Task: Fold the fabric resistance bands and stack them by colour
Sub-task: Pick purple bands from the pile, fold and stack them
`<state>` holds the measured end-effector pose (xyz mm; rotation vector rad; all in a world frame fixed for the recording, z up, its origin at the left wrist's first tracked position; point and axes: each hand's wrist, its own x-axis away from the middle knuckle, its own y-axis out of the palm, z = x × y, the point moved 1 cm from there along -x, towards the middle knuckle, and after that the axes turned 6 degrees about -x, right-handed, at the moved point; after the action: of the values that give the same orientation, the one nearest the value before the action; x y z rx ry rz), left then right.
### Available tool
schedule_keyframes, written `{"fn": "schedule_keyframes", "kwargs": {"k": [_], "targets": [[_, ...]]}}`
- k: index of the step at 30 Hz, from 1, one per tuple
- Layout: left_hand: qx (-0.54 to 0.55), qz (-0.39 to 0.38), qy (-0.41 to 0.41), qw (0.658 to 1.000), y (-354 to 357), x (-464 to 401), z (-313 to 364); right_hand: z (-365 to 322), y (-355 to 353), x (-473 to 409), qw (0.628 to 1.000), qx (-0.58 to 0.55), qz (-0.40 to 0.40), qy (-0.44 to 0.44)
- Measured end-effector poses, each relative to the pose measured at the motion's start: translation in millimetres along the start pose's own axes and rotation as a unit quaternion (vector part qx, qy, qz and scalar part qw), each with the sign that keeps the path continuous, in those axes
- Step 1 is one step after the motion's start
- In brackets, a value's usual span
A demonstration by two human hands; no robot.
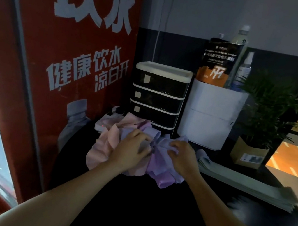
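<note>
While sorting is only starting, showing from left to right: red poster [73, 47] filling the left wall; pile of bands [129, 148] lying loose and unfolded on the dark table [139, 208], in front of the drawer unit [158, 96]. Pink bands [100, 150] bunching on the left of the pile, lilac bands [160, 170] spilling to the right and front.

Left hand [131, 149] pressing down on the middle of the pile, fingers lying fairly flat over a pale lilac piece; curling round cloth or merely resting, not possible to tell. Right hand [182, 154] pinching a fold of lilac cloth, fingers curled at the right side of the pile.

Standing further right: white bin [211, 118], with an orange-and-black pouch [217, 63] and spray bottle [244, 69] on top, then potted plant [261, 118]. Grey-green sheets [240, 180] lying flat just beside the pile.

Risks, as judged: lifting one band while others are tangled with it, dragging neighbours off the front of the pile; mixing pink and lilac under the dim light, close shades being hard to separate.

Hidden or unclear: number of bands; cloth under both palms; small white object [108, 120] behind the pile, partly covered; table edges, lost in darkness.
</note>
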<state>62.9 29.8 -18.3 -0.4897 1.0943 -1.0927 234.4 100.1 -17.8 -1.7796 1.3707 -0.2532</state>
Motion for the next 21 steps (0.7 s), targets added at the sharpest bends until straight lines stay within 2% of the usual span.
{"fn": "schedule_keyframes", "kwargs": {"k": [6, 13, 18, 21], "targets": [[-0.022, -0.053, 0.058, 0.997, 33, -28, 28, 43, -34, -7, 0.992, 0.084, 0.048, 0.081], [-0.072, -0.090, 0.098, 0.988, 67, -68, 52, 83, -52, -36, 0.976, 0.078, 0.078, 0.186], [-0.100, -0.119, 0.124, 0.980, 95, -94, 58, 119, -52, -51, 0.955, 0.065, 0.019, 0.288], [-0.146, -0.174, 0.154, 0.962, 112, -102, 59, 135, -48, -53, 0.953, 0.047, -0.011, 0.298]]}}
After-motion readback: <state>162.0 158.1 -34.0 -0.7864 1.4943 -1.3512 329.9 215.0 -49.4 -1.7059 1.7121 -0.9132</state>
